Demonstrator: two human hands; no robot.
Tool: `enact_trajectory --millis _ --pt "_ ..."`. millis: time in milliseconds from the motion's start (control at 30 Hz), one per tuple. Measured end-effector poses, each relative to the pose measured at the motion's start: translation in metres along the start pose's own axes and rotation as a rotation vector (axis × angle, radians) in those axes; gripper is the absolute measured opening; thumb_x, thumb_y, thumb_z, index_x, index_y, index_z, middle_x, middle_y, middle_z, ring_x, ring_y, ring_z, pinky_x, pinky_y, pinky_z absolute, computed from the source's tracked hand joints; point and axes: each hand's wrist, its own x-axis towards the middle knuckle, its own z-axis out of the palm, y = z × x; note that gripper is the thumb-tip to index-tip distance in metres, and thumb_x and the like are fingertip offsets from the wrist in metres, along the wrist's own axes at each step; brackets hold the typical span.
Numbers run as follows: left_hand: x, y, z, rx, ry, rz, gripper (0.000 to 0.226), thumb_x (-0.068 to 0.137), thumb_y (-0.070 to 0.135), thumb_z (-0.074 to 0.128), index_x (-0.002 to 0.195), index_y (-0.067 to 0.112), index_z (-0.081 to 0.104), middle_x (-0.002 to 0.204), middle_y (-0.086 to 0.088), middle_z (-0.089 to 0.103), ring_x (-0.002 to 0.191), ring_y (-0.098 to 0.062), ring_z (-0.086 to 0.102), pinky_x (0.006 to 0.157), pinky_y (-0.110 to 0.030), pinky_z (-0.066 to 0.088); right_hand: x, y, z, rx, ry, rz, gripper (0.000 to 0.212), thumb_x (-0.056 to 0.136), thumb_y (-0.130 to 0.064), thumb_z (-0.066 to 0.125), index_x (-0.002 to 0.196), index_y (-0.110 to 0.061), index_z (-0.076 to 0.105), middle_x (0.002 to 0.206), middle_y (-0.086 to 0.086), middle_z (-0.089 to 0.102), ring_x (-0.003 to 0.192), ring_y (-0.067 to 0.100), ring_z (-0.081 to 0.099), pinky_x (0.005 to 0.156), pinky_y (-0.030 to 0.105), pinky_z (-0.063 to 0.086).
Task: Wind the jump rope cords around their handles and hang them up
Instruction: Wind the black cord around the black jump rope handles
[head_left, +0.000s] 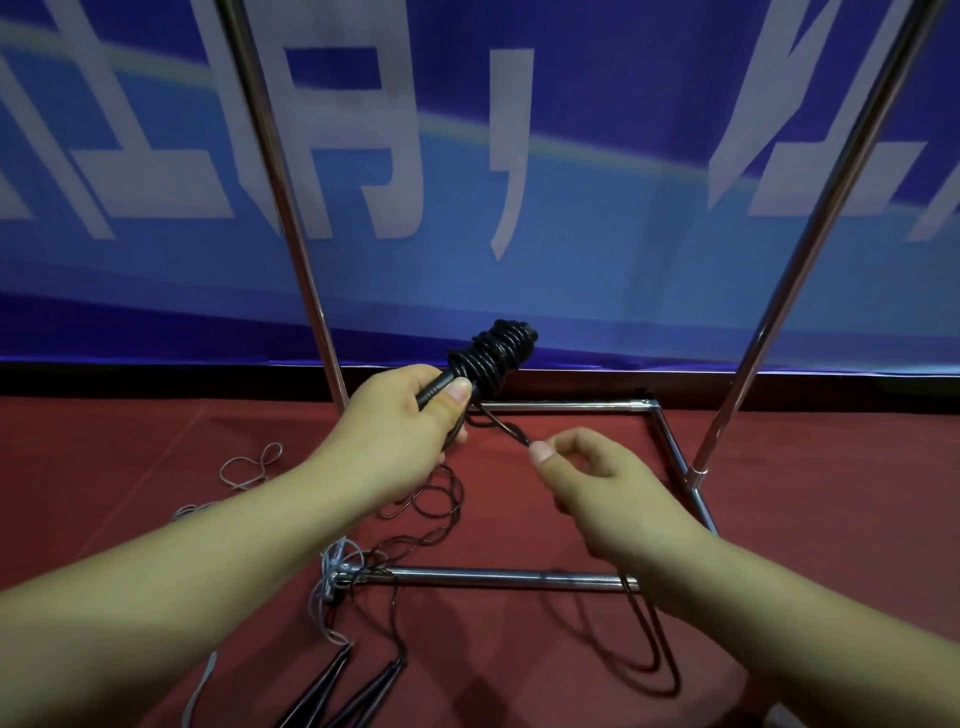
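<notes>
My left hand (400, 431) grips the black jump rope handles (441, 387), which point up and to the right. Black cord (493, 351) is wound in a thick bundle around their far end. A doubled length of that cord runs from the bundle down to my right hand (597, 483), which pinches it between thumb and forefinger. The rest of the cord hangs below my right wrist in a long loop (660, 660) over the red cloth. Two more black handles (353, 686) lie near the bottom edge, with loose black cord (436, 499) trailing from them.
A chrome rack stands on the red cloth: its base bars (498, 578) form a rectangle, and two uprights (291, 218) (810, 249) rise from it. A grey cord (249, 467) lies tangled at the left. A blue banner (597, 156) hangs behind.
</notes>
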Motion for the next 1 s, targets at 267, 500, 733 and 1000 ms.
enact_trajectory --millis 267,500,733,1000 --pt "0.002 -0.001 -0.003 0.042 0.002 -0.014 0.026 0.103 0.036 0.051 0.092 0.018 0.066 0.066 0.003 0.067 0.05 -0.006 0.058 0.056 -0.031 0.048 0.0 0.003 -0.006 -0.209 -0.009 -0.007 0.032 0.102 -0.039 0.049 0.09 -0.021 0.073 0.051 -0.018 0.054 0.056 -0.002 0.048 0.06 0.017 0.039" --pt "0.006 -0.007 -0.007 0.097 0.018 -0.01 0.025 0.102 0.038 0.05 0.093 0.019 0.065 0.065 0.002 0.065 0.051 -0.006 0.06 0.058 -0.03 0.05 0.001 -0.002 -0.015 -0.116 -0.068 -0.039 0.027 0.097 -0.034 0.06 0.078 -0.015 0.063 0.061 -0.004 0.047 0.053 0.01 0.04 0.055 0.023 0.036" --pt "0.008 -0.007 -0.005 0.158 0.011 0.024 0.025 0.101 0.038 0.051 0.092 0.019 0.064 0.065 0.001 0.064 0.052 -0.008 0.061 0.062 -0.036 0.053 0.0 -0.006 -0.011 -0.121 -0.025 0.034 0.035 0.097 -0.049 0.053 0.082 -0.018 0.061 0.061 -0.005 0.05 0.047 0.007 0.038 0.054 0.025 0.034" --pt "0.01 -0.011 -0.003 0.21 -0.008 0.028 0.02 0.099 0.04 0.056 0.088 0.025 0.065 0.064 0.0 0.058 0.067 -0.034 0.066 0.066 -0.052 0.055 -0.007 -0.008 -0.013 -0.26 -0.166 -0.046 0.03 0.103 -0.032 0.048 0.082 -0.016 0.063 0.07 -0.003 0.053 0.056 0.009 0.041 0.055 0.025 0.037"
